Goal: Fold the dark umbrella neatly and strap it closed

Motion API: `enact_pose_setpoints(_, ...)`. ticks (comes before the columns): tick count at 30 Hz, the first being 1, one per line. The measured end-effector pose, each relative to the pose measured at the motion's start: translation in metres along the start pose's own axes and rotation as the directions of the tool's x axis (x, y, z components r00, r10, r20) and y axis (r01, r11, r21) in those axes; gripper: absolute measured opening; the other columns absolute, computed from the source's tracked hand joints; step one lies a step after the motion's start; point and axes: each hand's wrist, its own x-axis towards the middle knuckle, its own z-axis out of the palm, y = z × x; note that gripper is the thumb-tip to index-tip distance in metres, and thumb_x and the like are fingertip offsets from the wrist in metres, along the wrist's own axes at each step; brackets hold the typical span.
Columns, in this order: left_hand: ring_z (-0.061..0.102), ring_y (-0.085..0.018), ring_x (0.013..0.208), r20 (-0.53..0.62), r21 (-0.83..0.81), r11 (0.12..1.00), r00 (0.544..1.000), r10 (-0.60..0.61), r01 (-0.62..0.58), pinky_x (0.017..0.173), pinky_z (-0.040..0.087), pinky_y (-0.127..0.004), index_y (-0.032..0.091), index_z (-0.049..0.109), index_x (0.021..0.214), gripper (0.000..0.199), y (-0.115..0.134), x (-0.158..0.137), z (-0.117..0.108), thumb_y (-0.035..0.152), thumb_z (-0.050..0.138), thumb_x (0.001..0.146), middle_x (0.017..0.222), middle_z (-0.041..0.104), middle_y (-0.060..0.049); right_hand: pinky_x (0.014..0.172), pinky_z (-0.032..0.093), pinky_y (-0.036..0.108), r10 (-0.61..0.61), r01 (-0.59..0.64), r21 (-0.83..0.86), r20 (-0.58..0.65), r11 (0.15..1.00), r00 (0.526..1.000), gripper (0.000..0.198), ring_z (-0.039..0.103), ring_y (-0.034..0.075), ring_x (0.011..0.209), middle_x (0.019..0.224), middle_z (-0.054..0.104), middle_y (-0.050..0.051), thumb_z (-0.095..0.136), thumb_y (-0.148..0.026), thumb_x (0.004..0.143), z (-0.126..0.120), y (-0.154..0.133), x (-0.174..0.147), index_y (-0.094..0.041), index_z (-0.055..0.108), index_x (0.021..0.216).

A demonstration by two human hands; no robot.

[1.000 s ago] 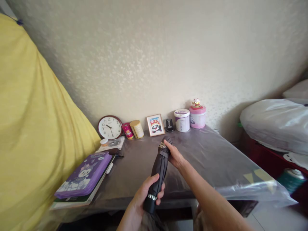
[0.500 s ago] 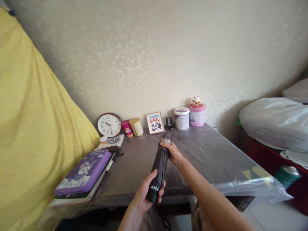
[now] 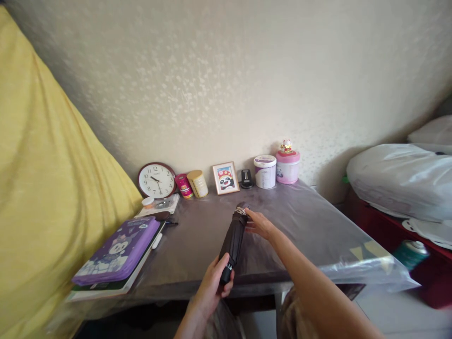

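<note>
We grip one folded umbrella (image 3: 234, 238), a slim dark cylinder of matte fabric with a pale patterned band near its far tip; it lies angled across the near edge of the table (image 3: 310, 226), tip pointing toward the middle; our left hand (image 3: 212, 285) is curled tight around its black handle end, just past the near edge; our right hand (image 3: 260, 224) lies beside the far tip with fingers loosely spread, fingertips touching the fabric and clasping nothing.

The table is rectangular, draped in one glossy, wrinkled clear plastic sheet (image 3: 367, 270) that hangs off the near right corner; along the far edge, against the textured cream wall, we count one round clock (image 3: 156, 180) with a dark rim, two small cylinders, one red tin (image 3: 183, 185) and one tan tin (image 3: 197, 183), one small framed picture (image 3: 225, 178), one small black object (image 3: 246, 178), and two lidded tubs, one white tub (image 3: 265, 171) and one pink tub (image 3: 287, 165) with a tiny figure on top; at the near left corner lies one purple case (image 3: 116, 249), soft-looking and flat, with a cartoon print, resting on a thin book.

One broad yellow cloth (image 3: 45, 188) fills the left; a pale plastic-wrapped bundle (image 3: 399, 181) sits to the right.
</note>
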Motion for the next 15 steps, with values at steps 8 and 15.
enact_pose_setpoints(8,0.036,-0.004,0.030,-0.056,0.309,0.947,0.993,0.107,-0.085,0.029,0.020,-0.014,0.019,0.045,0.098,0.045,-0.005,-0.001,0.001,0.058,0.051,0.075,0.054,0.049,0.008,0.054,0.050,0.030,-0.003,0.002,-0.011,-0.032,1.000,0.999,0.047,0.060,0.016,0.062,0.073,0.063,0.003,0.076,-0.043,0.056,0.014,0.008,0.000,-0.018,0.054,0.090)
enact_pose_setpoints(15,0.043,-0.006,0.036,-0.005,0.440,0.892,0.993,0.117,-0.103,0.033,0.030,-0.016,0.020,0.035,0.121,0.056,-0.009,0.000,0.000,0.054,0.049,0.079,0.061,0.050,0.006,0.051,0.047,0.025,-0.064,0.066,0.006,-0.143,0.998,0.988,0.047,0.060,0.014,0.060,0.068,0.062,-0.001,0.077,-0.027,0.053,0.023,0.010,0.005,-0.018,0.053,0.092)
